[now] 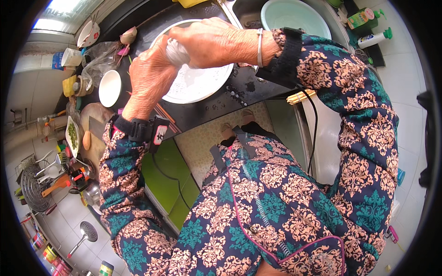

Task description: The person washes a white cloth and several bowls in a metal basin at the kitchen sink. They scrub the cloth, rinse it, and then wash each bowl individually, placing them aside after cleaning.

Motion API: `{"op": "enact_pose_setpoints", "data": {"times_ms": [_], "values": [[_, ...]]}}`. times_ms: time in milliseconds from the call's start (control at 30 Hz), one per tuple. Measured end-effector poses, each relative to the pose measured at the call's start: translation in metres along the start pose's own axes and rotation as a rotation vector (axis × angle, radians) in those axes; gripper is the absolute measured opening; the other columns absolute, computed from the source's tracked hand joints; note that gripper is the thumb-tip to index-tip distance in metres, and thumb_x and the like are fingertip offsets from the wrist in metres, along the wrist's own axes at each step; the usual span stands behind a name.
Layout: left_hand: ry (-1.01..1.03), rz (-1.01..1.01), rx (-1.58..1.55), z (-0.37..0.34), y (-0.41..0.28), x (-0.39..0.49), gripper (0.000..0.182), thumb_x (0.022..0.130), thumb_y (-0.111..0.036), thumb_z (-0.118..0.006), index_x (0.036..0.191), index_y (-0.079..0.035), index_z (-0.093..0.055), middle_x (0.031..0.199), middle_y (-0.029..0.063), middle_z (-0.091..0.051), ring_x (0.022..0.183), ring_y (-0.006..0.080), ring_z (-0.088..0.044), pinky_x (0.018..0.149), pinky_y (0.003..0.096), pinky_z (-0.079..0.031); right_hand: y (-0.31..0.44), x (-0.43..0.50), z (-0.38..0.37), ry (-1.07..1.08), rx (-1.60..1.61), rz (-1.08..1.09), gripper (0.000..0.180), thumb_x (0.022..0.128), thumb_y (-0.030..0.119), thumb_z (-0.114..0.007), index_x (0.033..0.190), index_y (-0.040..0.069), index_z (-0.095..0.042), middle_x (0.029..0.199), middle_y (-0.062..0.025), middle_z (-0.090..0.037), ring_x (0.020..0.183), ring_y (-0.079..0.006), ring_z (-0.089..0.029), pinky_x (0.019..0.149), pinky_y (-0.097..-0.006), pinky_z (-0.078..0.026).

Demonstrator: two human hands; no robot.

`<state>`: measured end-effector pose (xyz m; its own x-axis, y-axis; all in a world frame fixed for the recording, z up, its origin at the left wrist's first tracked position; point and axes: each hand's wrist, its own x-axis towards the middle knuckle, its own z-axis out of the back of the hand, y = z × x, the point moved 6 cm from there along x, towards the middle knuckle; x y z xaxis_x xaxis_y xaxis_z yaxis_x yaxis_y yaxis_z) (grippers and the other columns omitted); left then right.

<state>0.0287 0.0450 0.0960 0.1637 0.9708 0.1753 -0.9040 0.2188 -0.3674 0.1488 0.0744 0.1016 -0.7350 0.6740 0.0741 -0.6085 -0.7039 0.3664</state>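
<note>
My left hand (152, 74) and my right hand (212, 41) grip a twisted, whitish cloth (177, 52) between them. Both fists are close together, with the fingers wrapped around the cloth and most of it hidden inside them. Below them a large round white basin (202, 84) rests on the black countertop (248, 81). Small drops or bubbles show on the basin's pale inside. Close to my left wrist lies a white oval bowl (110, 88). Drops of water dot the counter to the right of the basin.
A sink (247, 13) holds a pale green basin (297, 17) behind my right wrist. Green pump bottles (366, 19) stand at far right. Leftward are a round cutting board (100, 145) with a cleaver (100, 129), a dish of chopped greens (72, 135) and a plastic bag (102, 60).
</note>
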Motion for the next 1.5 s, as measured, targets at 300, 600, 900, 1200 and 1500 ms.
{"op": "enact_pose_setpoints", "data": {"times_ms": [300, 600, 900, 1200, 1500], "values": [[0.083, 0.211, -0.45, -0.033, 0.023, -0.023, 0.041, 0.077, -0.016, -0.07, 0.118, -0.013, -0.064, 0.098, 0.0117, -0.072, 0.092, 0.0251, -0.07, 0.081, 0.0352, -0.052, 0.003, 0.006, -0.018, -0.047, 0.009, 0.217, 0.033, 0.08, 0.016, -0.067, 0.107, 0.001, -0.057, 0.083, -0.0192, -0.07, 0.08, -0.0352, -0.071, 0.069, -0.0457, -0.056], [0.143, 0.553, -0.756, -0.048, 0.028, -0.048, 0.042, 0.066, -0.005, -0.071, 0.107, -0.005, -0.062, 0.087, 0.0074, -0.068, 0.083, 0.0194, -0.065, 0.077, 0.0333, -0.05, 0.014, 0.009, -0.03, -0.01, -0.084, 0.321, 0.042, 0.078, 0.012, -0.069, 0.116, 0.004, -0.053, 0.087, -0.017, -0.069, 0.079, -0.0338, -0.07, 0.063, -0.0427, -0.055], [0.21, 0.741, -1.15, -0.065, 0.022, -0.066, 0.039, 0.072, -0.008, -0.071, 0.107, -0.003, -0.055, 0.077, 0.0043, -0.059, 0.056, 0.0121, -0.054, 0.04, 0.0255, -0.038, 0.007, 0.003, -0.038, -0.133, -0.166, 0.367, 0.05, 0.083, 0.017, -0.067, 0.128, 0.009, -0.047, 0.09, -0.0153, -0.064, 0.077, -0.0331, -0.069, 0.064, -0.041, -0.056], [-0.006, 0.425, -1.607, -0.07, 0.039, -0.063, 0.042, 0.092, -0.013, -0.059, 0.133, -0.003, -0.054, 0.126, 0.0122, -0.058, 0.11, 0.0263, -0.061, 0.094, 0.0412, -0.051, -0.024, -0.061, -0.05, -0.083, 0.316, -0.119, 0.096, 0.065, 0.018, -0.08, 0.148, 0.011, -0.034, 0.119, -0.0197, -0.059, 0.112, -0.0368, -0.059, 0.093, -0.0484, -0.047], [0.311, 0.153, -1.598, -0.083, -0.013, -0.067, 0.059, 0.088, -0.007, -0.054, 0.146, -0.003, -0.04, 0.145, 0.0156, -0.044, 0.132, 0.0258, -0.045, 0.113, 0.0396, -0.032, -0.024, -0.146, -0.131, -0.218, 2.097, -0.195, 0.057, 0.091, 0.029, -0.065, 0.138, 0.004, -0.045, 0.094, -0.0129, -0.069, 0.058, -0.021, -0.068, 0.036, -0.0197, -0.044]]}}
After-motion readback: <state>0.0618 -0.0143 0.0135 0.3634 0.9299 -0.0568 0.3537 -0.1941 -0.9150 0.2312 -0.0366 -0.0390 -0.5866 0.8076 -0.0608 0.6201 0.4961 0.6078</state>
